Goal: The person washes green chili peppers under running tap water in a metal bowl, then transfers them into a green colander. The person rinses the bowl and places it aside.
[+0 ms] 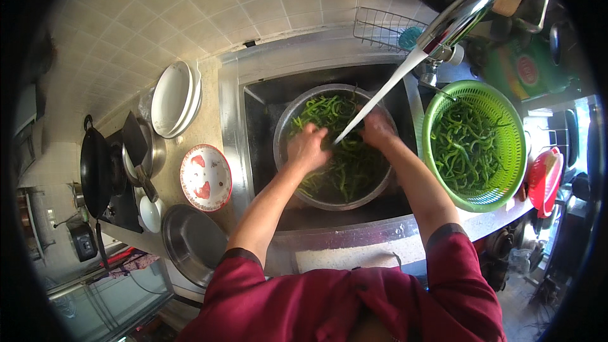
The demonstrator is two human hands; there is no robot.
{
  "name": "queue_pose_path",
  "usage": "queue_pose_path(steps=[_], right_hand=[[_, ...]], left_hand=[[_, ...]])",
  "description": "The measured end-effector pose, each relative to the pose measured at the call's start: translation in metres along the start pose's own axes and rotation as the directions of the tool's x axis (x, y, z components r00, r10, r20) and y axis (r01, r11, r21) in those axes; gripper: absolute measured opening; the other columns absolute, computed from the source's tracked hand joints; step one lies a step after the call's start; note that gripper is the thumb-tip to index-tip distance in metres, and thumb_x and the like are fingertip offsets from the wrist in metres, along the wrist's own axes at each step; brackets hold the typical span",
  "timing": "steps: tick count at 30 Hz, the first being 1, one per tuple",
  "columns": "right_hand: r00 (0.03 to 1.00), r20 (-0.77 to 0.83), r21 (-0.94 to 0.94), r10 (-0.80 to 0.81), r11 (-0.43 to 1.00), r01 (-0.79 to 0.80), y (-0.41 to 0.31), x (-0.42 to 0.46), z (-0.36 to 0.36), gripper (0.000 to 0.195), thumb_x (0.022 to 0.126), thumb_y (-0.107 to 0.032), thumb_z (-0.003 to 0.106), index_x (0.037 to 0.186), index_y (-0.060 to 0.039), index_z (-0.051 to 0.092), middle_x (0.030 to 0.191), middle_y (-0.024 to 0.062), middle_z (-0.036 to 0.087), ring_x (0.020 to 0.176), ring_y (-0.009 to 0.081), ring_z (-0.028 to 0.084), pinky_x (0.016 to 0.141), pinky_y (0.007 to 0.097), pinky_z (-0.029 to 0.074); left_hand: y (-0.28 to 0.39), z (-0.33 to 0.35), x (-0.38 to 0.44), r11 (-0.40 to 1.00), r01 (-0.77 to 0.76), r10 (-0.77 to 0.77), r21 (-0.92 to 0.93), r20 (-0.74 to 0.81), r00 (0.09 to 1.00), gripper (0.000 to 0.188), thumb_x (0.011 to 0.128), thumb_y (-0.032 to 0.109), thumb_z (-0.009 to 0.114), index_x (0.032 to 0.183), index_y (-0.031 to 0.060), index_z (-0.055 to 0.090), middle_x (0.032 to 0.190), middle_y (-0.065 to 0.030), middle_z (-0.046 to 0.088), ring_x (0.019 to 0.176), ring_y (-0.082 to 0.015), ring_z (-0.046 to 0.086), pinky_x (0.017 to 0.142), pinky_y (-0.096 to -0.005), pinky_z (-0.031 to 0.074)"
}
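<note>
Long green peppers (349, 178) lie in water in a round metal basin (280, 126), which stands inside the sink (266, 213). My left hand (308, 148) is at the basin's left part, its fingertips down among the peppers. On the right side of the basin my right hand (377, 126) also dips into them, its fingers partly hidden by water and peppers. Whether either hand grips any pepper cannot be told. From the chrome faucet (456, 19) a stream of water (384, 90) falls between both hands. More green peppers (465, 152) fill a green plastic colander (515, 152) right of the sink.
Left of the sink are stacked white dishes (172, 99), a red-rimmed bowl (205, 178), an empty metal basin (194, 244) and a cleaver (137, 147) on a pot. A black wok (95, 171) stands farther left. A wire rack (380, 28) is behind the sink; a red plastic basket (544, 180) is far right.
</note>
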State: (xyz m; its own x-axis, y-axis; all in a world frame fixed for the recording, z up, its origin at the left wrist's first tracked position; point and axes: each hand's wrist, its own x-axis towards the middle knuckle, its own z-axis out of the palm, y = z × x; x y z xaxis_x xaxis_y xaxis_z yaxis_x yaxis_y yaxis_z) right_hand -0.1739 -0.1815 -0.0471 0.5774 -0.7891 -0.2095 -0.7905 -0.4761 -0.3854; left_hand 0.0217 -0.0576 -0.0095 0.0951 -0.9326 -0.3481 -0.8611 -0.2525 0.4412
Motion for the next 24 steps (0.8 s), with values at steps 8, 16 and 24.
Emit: queue_pose_path(steps=[8, 16, 24], right_hand=[[0.943, 0.333, -0.061, -0.019, 0.997, 0.042, -0.038, 0.001, 0.022, 0.099, 0.068, -0.031, 0.079, 0.151, -0.0243, 0.025, 0.149, 0.0224, 0.031, 0.133, 0.0426, 0.039, 0.106, 0.0473, 0.04], [0.85, 0.522, 0.117, 0.073, 0.981, -0.156, -0.049, -0.035, -0.01, 0.13, 0.057, -0.042, 0.09, 0.154, -0.0305, 0.004, 0.159, 0.0212, 0.003, 0.14, 0.0547, 0.015, 0.092, 0.0807, 0.03], [0.911, 0.194, -0.004, 0.364, 0.929, -0.371, -0.032, -0.024, 0.027, 0.088, 0.083, -0.01, 0.069, 0.152, -0.0325, 0.019, 0.156, 0.0151, 0.017, 0.13, 0.044, 0.037, 0.094, 0.0522, 0.048]], left_hand=[[-0.013, 0.015, 0.068, 0.969, -0.145, 0.132, 0.2, 0.078, 0.988, 0.11, 0.053, 0.041, 0.087, 0.147, 0.0213, 0.034, 0.148, -0.0118, 0.037, 0.132, -0.0379, 0.037, 0.106, -0.053, 0.035], [0.009, 0.016, -0.013, 0.956, -0.238, 0.21, 0.171, 0.165, 0.964, 0.119, 0.05, 0.053, 0.087, 0.149, 0.0179, 0.031, 0.156, -0.0137, 0.021, 0.141, -0.0414, 0.024, 0.111, -0.0571, 0.028], [0.01, 0.022, 0.048, 0.939, 0.034, -0.034, 0.341, -0.007, 0.999, 0.095, 0.073, 0.035, 0.076, 0.151, 0.0199, 0.025, 0.147, -0.0137, 0.036, 0.123, -0.0322, 0.044, 0.091, -0.0514, 0.045]])
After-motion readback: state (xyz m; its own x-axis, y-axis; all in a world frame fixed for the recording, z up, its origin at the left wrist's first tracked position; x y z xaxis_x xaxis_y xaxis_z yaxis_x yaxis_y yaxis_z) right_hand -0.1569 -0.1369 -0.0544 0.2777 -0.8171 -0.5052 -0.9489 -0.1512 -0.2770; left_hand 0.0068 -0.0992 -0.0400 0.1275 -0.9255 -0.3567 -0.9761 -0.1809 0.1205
